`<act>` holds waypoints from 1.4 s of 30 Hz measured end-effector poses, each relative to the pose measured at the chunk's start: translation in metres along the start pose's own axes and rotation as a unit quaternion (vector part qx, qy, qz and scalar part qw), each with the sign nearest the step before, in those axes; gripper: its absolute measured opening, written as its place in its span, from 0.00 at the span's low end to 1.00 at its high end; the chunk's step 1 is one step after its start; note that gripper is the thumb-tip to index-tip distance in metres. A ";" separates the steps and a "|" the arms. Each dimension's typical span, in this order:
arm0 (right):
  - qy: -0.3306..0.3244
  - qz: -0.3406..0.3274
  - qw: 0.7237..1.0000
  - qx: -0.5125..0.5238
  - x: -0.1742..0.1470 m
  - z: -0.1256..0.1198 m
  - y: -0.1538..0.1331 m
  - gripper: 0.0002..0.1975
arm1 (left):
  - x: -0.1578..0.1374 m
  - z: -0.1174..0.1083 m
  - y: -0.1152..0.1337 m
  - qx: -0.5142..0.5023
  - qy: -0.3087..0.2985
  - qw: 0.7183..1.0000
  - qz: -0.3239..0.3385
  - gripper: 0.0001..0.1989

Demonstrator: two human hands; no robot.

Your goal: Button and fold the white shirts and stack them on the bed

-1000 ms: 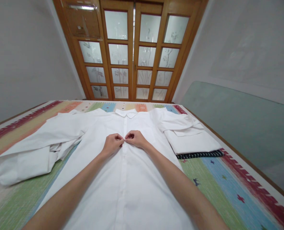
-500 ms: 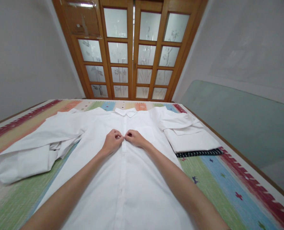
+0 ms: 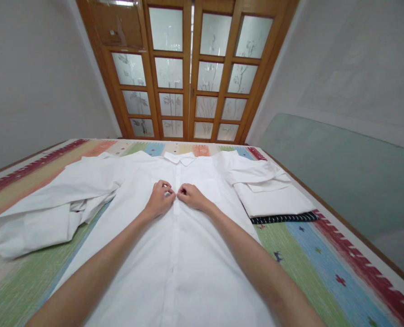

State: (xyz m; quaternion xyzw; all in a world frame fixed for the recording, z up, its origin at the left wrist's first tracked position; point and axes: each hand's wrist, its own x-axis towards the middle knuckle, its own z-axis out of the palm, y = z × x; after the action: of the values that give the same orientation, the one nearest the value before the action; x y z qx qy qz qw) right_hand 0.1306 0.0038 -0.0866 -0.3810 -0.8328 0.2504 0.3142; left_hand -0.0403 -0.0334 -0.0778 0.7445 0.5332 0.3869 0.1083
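A white button-up shirt (image 3: 174,272) lies spread face up on a striped, many-coloured bedspread (image 3: 307,254), collar pointing away from me. My left hand (image 3: 160,199) and my right hand (image 3: 190,195) meet at the shirt's front placket, a little below the collar (image 3: 179,158). Both pinch the fabric edges there between thumb and fingers, where a button sits. The left sleeve (image 3: 41,213) trails loosely out to the left. The right sleeve runs towards a folded pile.
A folded white garment (image 3: 273,200) rests on a folded dark patterned one (image 3: 283,219) at the right. Wooden doors with frosted glass panes (image 3: 188,72) stand beyond the bed. A pale green panel (image 3: 341,181) lines the right wall.
Both hands stay pinched at the same spot on the placket, with small finger movements. The view has shifted slightly.
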 end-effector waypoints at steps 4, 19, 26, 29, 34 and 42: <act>0.004 -0.008 1.000 0.000 0.000 0.001 0.001 0.05 | 0.000 0.001 -0.003 0.006 0.004 1.000 -0.003 0.05; 0.006 -0.013 1.000 0.000 -0.001 0.000 0.000 0.06 | 0.002 0.002 -0.004 0.001 -0.014 0.999 -0.038 0.05; 0.040 -0.043 0.998 0.018 -0.003 -0.002 -0.002 0.05 | -0.002 -0.001 -0.003 -0.001 -0.011 1.000 0.008 0.09; 0.038 -0.051 0.998 0.000 -0.004 -0.002 -0.003 0.05 | -0.003 0.000 -0.004 0.010 -0.015 1.000 0.013 0.09; 0.041 -0.035 0.999 -0.002 -0.004 0.000 -0.002 0.05 | -0.005 0.001 -0.004 0.014 -0.013 1.000 0.014 0.08; 0.020 -0.044 0.999 -0.025 -0.006 -0.004 -0.003 0.02 | -0.006 -0.002 -0.004 0.018 -0.022 0.999 0.030 0.05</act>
State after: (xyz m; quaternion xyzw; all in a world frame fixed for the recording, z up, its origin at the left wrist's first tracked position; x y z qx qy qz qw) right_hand 0.1347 -0.0018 -0.0836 -0.3567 -0.8483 0.2077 0.3317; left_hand -0.0456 -0.0373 -0.0814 0.7701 0.5155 0.3637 0.0947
